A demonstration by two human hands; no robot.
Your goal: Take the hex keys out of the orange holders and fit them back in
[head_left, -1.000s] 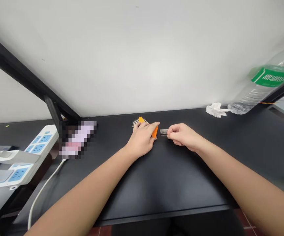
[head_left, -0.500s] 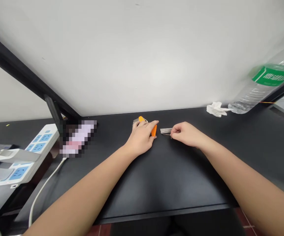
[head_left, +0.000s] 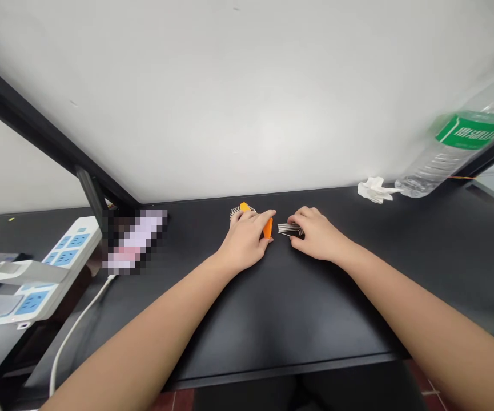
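My left hand (head_left: 247, 240) lies on an orange holder (head_left: 268, 227) at the back of the black table (head_left: 272, 308), fingers curled over it. Thin metal rods (head_left: 235, 211) stick out past the hand on the far left side of the holder. My right hand (head_left: 315, 234) is just right of it, fingers pinched round a small bundle of thin metal rods (head_left: 287, 229) that rest on the table. The two hands are a few centimetres apart.
A crumpled white tissue (head_left: 374, 190) and a clear water bottle with a green label (head_left: 465, 142) sit at the back right. A white and blue power strip (head_left: 45, 274) with a white cable (head_left: 75, 331) lies at the left, by a black frame post (head_left: 92, 200).
My right hand has moved slightly left, towards the orange holder, and closed over the bundle of rods. The left hand has stayed put.
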